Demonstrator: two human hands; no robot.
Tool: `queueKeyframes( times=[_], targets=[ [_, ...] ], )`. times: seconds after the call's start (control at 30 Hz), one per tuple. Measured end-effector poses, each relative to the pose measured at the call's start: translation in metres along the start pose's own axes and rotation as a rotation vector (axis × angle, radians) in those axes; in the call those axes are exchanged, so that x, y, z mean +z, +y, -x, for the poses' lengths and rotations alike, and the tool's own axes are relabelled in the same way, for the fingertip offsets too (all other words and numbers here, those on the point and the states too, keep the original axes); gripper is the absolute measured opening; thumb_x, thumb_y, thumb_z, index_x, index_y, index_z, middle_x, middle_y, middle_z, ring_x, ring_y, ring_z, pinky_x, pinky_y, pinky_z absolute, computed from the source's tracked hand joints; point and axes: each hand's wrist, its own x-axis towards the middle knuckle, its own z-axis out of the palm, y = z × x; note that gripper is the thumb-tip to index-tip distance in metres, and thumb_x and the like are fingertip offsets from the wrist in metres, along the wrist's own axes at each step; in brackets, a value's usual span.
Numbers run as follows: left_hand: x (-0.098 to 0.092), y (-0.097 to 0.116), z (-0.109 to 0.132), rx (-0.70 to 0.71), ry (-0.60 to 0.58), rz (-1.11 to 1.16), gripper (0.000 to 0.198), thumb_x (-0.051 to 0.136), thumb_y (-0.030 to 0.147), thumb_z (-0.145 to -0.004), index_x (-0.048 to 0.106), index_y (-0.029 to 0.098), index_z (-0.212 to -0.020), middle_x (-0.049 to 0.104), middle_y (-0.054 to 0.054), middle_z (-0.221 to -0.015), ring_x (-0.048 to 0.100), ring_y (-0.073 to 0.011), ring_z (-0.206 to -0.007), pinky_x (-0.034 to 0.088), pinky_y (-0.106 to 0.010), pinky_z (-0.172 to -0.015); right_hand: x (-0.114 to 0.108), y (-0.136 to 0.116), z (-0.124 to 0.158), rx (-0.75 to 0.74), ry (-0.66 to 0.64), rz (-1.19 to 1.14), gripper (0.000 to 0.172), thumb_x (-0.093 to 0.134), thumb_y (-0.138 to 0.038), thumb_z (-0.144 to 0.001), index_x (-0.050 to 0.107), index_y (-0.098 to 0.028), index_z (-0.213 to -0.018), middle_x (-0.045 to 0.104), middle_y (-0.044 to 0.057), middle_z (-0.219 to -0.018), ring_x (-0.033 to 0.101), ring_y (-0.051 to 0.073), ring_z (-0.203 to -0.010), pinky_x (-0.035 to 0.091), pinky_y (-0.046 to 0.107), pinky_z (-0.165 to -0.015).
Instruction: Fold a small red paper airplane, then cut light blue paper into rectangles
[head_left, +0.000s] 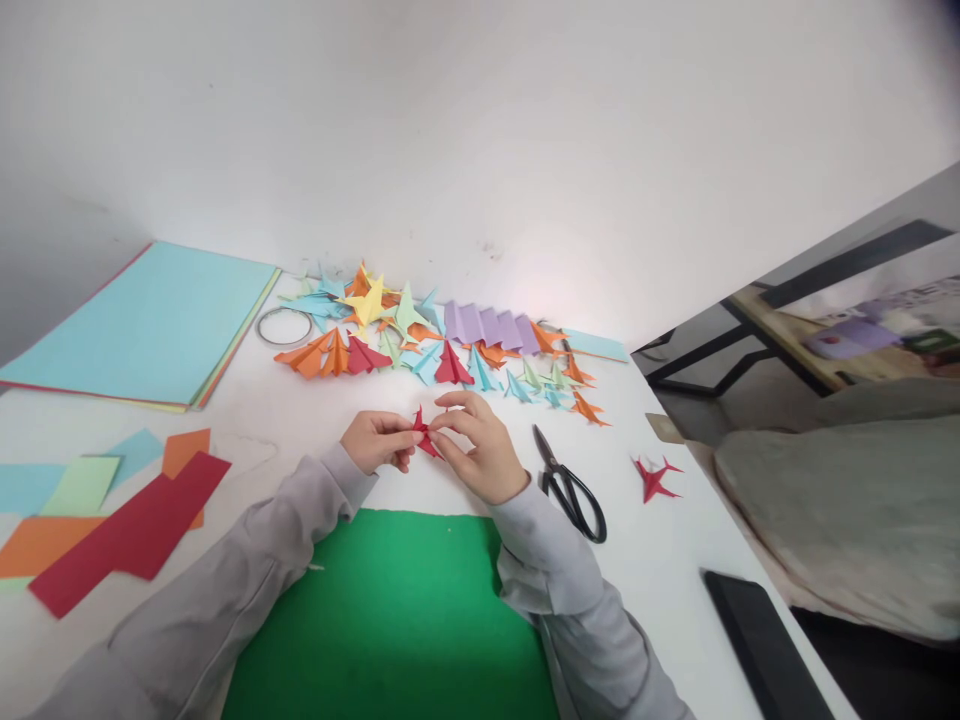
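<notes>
A small folded red paper figure is held above the white table, between the fingertips of both hands. My left hand pinches its left side with thumb and forefinger. On the other side, my right hand closes its thumb and fingers on it, hiding part of its shape. Just right of my right hand lie black-handled scissors, blades pointing away. A similar red folded paper figure with thin points rests farther right. Below my hands spreads a green mat.
Many coloured folded paper pieces line the wall, with purple pleated paper among them. A metal ring lies near a stack of large paper sheets. Cut paper strips are at left; a black phone-like device is at right.
</notes>
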Motion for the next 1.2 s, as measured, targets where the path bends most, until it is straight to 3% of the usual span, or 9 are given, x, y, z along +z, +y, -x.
queueKeyframes(
  times=[0.2,0.6,0.7,0.8,0.9,1.2],
  targets=[
    [0.0,-0.001,0.001,0.019,0.011,-0.058,0.031,0.081,0.035,-0.041,0.064,0.012,-0.052,0.054,0.001,-0.039,0.048,-0.0086,-0.031,0.041,-0.021,-0.033,-0.002,-0.001,0.0,-0.071,-0.063,0.162,0.007,0.056,-0.021,-0.081,0.062,-0.02,-0.08,0.056,0.011,-0.104,0.052,0.024,-0.099,0.042,0.042,-0.082],
    [-0.002,-0.002,0.002,0.111,-0.042,-0.186,0.029,0.076,0.033,-0.052,0.064,0.01,-0.065,0.051,0.004,-0.038,0.047,-0.0082,-0.033,0.043,-0.022,-0.036,0.004,-0.005,0.0,-0.071,0.001,0.276,0.009,0.052,-0.018,-0.084,0.06,-0.017,-0.081,0.059,0.01,-0.094,0.054,0.022,-0.093,0.04,0.041,-0.082],
    [-0.003,-0.007,0.0,0.222,0.043,-0.218,0.027,0.074,0.03,-0.055,0.062,0.011,-0.07,0.052,0.004,-0.044,0.046,-0.0076,-0.036,0.043,-0.022,-0.036,0.003,-0.006,-0.001,-0.068,0.08,0.345,0.01,0.055,-0.021,-0.083,0.063,-0.018,-0.08,0.056,0.012,-0.1,0.052,0.024,-0.098,0.041,0.041,-0.082],
    [-0.003,-0.009,0.001,0.442,0.142,-0.288,0.023,0.07,0.024,-0.06,0.064,0.014,-0.08,0.06,-0.002,-0.07,0.055,-0.0099,-0.055,0.046,-0.021,-0.043,0.002,-0.007,-0.001,-0.057,0.125,0.417,0.01,0.057,-0.024,-0.082,0.066,-0.02,-0.078,0.055,0.011,-0.101,0.051,0.025,-0.097,0.04,0.042,-0.081],
    [-0.003,-0.009,0.003,0.593,0.1,-0.403,0.014,0.065,0.02,-0.066,0.068,0.016,-0.079,0.061,-0.006,-0.083,0.059,-0.0136,-0.072,0.049,-0.021,-0.052,0.002,-0.009,-0.002,-0.063,0.128,0.468,0.012,0.058,-0.025,-0.082,0.067,-0.021,-0.074,0.056,0.01,-0.101,0.05,0.025,-0.096,0.039,0.042,-0.08],
    [-0.003,-0.011,0.001,0.453,0.163,-0.383,0.015,0.069,0.021,-0.06,0.072,0.013,-0.073,0.072,-0.008,-0.074,0.065,-0.0176,-0.066,0.053,-0.028,-0.061,0.001,-0.015,-0.004,-0.109,0.133,0.429,0.01,0.059,-0.021,-0.081,0.065,-0.019,-0.074,0.059,0.01,-0.095,0.052,0.023,-0.092,0.04,0.041,-0.081]
  ],
)
